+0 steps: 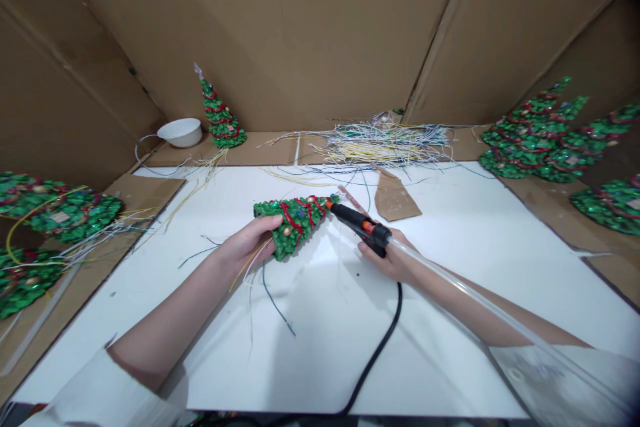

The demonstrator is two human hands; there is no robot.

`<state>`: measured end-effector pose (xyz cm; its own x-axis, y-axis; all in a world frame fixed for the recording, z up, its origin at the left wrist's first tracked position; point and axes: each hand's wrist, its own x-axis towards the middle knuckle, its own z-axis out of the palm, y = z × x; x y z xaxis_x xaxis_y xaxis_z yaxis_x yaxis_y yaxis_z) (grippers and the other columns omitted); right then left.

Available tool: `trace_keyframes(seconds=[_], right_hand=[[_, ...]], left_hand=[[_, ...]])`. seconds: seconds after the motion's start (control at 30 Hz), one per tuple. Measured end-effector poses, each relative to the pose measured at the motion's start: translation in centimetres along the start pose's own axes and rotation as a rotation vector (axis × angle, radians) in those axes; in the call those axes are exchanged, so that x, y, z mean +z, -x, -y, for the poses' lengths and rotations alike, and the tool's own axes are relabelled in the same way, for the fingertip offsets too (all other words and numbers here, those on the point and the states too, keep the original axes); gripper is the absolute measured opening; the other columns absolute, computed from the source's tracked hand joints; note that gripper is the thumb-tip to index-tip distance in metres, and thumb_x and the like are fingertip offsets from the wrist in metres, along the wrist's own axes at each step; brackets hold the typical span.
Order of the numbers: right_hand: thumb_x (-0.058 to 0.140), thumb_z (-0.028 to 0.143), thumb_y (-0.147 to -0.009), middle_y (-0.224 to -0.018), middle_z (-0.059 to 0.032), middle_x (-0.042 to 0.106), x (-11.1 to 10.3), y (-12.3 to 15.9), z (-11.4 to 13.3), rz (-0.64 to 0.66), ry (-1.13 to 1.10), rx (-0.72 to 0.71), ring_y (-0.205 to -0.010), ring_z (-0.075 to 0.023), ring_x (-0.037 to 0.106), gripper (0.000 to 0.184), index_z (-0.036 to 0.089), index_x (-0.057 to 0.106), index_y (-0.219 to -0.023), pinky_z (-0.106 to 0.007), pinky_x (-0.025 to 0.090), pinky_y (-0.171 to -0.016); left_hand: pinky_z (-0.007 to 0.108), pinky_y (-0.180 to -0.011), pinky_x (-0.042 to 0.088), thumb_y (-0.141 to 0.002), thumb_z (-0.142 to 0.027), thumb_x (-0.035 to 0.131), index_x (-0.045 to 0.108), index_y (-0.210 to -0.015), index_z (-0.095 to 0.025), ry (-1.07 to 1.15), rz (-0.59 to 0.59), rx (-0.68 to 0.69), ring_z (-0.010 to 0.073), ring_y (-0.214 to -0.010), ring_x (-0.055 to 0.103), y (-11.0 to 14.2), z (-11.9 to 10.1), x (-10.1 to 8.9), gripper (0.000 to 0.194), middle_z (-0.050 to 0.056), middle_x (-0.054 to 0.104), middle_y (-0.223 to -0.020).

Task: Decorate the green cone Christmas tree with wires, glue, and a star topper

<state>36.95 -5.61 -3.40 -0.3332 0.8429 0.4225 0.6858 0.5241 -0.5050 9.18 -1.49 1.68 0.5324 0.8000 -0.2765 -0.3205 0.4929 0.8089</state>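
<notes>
My left hand point(249, 242) is closed around the wide base of a small green Christmas tree cone point(294, 218) with red garland and gold beads, held on its side above the white table point(450, 260). Thin wires hang from its base. My right hand point(390, 260) grips a black glue gun point(359, 222) with an orange nozzle. The nozzle touches the cone's tip. A clear glue stick point(465, 293) sticks out behind the gun, and its black cord point(383, 340) runs toward me.
A heap of thin coloured wires point(380, 141) lies at the back. A cardboard scrap point(395, 199) rests beside it. One finished tree point(220, 113) stands by a white bowl point(181, 131). More finished trees are stacked at right point(545, 137) and left point(55, 213). Cardboard walls surround the table.
</notes>
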Motion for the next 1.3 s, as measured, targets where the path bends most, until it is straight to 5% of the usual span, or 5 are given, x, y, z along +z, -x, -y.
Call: trace_keyframes(seconds=[0.23, 0.43, 0.77, 1.03, 1.3], right_hand=[[0.047, 0.039, -0.087, -0.077, -0.0064, 0.064, -0.1, 0.0, 0.2, 0.031, -0.005, 0.030, -0.062, -0.0157, 0.059, 0.024, 0.017, 0.056, -0.083, -0.025, 0.045, -0.058], [0.049, 0.045, -0.086, -0.084, -0.0081, 0.067, -0.1, -0.3, 0.6, -0.038, -0.130, 0.335, -0.076, -0.0221, 0.063, 0.034, 0.016, 0.064, -0.095, -0.030, 0.049, -0.067], [0.069, 0.052, -0.073, -0.064, 0.0045, 0.052, -3.8, -1.0, -0.1, -0.291, -1.123, 0.716, -0.055, -0.0114, 0.054, 0.044, 0.020, 0.055, -0.099, -0.023, 0.044, -0.050], [0.082, 0.023, -0.058, -0.080, 0.0025, 0.053, -5.9, 2.2, -2.2, -0.316, -1.234, 0.756, -0.072, -0.0098, 0.054, 0.037, 0.020, 0.056, -0.085, -0.022, 0.049, -0.062], [0.081, 0.022, -0.057, -0.086, 0.0042, 0.052, -6.0, 2.3, -2.9, -0.268, -1.153, 0.725, -0.075, -0.0091, 0.050, 0.042, 0.023, 0.053, -0.088, -0.024, 0.047, -0.068]], left_hand=[[0.034, -0.091, 0.055, -0.070, -0.023, 0.072, 0.071, -0.096, -0.009, -0.005, -0.049, -0.012, 0.0291, -0.108, 0.065, 0.0, 0.0, 0.0, 0.029, 0.012, 0.074, -0.103], [0.033, -0.091, 0.055, -0.070, -0.022, 0.072, 0.071, -0.094, -0.010, -0.009, -0.069, -0.001, 0.0284, -0.106, 0.066, 0.0, 0.0, 0.0, 0.027, 0.011, 0.075, -0.099], [0.032, -0.091, 0.054, -0.063, -0.038, 0.082, 0.068, -0.109, -0.011, -0.013, -0.007, 0.043, 0.0288, -0.113, 0.063, -0.2, 0.4, -0.5, 0.055, 0.013, 0.071, -0.113], [0.033, -0.094, 0.050, -0.063, -0.054, 0.077, 0.068, -0.107, -0.014, -0.017, 0.024, 0.069, 0.0279, -0.116, 0.060, -0.4, 0.9, -2.4, 0.060, 0.011, 0.071, -0.114], [0.039, -0.100, 0.046, -0.087, -0.062, 0.043, 0.053, -0.130, -0.012, -0.014, -0.047, -0.004, 0.0290, -0.125, 0.053, -0.1, 0.5, -2.8, 0.067, 0.014, 0.062, -0.129]])
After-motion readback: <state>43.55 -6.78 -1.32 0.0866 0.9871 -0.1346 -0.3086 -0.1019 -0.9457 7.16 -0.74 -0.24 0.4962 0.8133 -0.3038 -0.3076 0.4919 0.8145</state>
